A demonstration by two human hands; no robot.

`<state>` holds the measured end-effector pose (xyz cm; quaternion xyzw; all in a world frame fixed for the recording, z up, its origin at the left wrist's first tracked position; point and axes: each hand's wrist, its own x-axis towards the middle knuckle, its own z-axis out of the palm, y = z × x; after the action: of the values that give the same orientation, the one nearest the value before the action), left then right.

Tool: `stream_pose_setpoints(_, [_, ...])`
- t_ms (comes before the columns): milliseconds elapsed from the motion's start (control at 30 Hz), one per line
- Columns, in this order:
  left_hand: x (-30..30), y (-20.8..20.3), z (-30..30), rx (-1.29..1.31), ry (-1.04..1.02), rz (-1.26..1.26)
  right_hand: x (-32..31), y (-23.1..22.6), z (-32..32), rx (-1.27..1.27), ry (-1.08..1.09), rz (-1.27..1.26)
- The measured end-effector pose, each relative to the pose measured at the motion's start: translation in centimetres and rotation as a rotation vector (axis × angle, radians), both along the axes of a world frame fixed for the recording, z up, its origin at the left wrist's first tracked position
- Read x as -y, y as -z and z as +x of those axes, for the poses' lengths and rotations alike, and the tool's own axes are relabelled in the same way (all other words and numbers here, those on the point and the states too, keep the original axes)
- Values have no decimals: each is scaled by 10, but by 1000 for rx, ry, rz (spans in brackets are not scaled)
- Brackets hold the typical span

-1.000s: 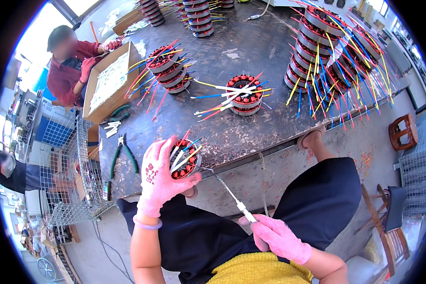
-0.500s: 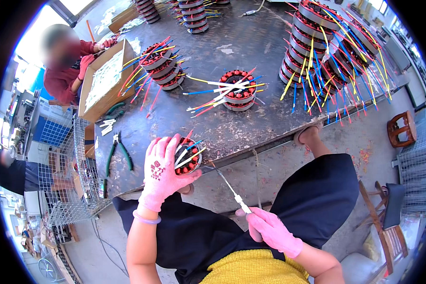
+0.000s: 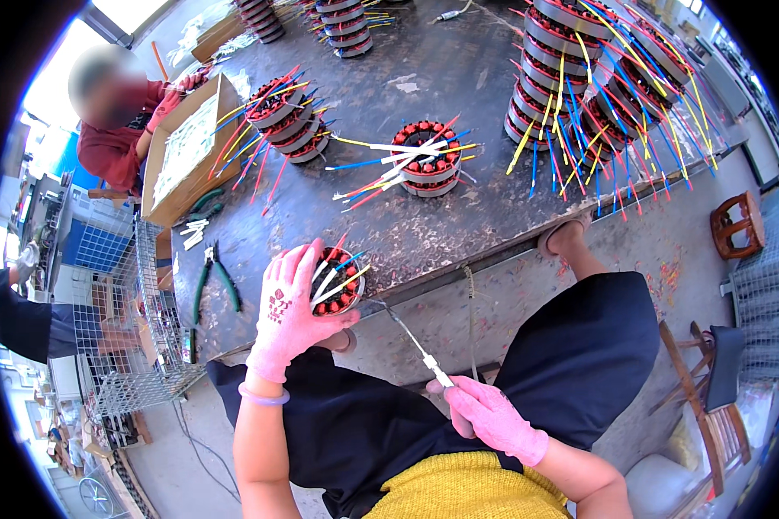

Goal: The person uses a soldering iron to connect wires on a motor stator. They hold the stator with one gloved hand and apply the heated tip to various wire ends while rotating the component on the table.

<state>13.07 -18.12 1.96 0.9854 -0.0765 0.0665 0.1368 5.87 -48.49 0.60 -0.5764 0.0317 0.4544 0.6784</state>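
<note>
At the near edge of the workbench, my left hand [image 3: 290,307] in a pink glove is wrapped round a motor stator [image 3: 344,294]. The stator has red windings, with white-sleeved, red, blue and yellow leads standing up from it. My gloved right hand [image 3: 493,419] grips a slim tool that looks like a soldering iron [image 3: 407,334], with a long metal shaft and a white collar. Its tip points toward the stator's right side; whether they touch I cannot tell. Another stator [image 3: 430,177] stands farther back, white-sleeved leads crossed over its top.
Tall stator stacks [image 3: 558,78] with trailing leads stand at the right; a shorter stack [image 3: 287,121] is at the left. Green-handled cutters [image 3: 215,277] and white sleeve pieces [image 3: 196,233] lie nearby. A co-worker [image 3: 117,130] sits behind a cardboard box [image 3: 157,186].
The view has shifted slightly. My left hand stays round the stator, and the tool in my right hand remains pointed at its side with little change.
</note>
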Motion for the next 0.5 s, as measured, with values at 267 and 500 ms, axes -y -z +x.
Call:
stream_pose_setpoints(267, [0, -6, 1, -20, 13, -34, 0, 0, -1, 5, 5, 11])
stream_pose_setpoints(500, [1, -6, 1, -29, 1, -31, 0, -1, 0, -58, 20, 10])
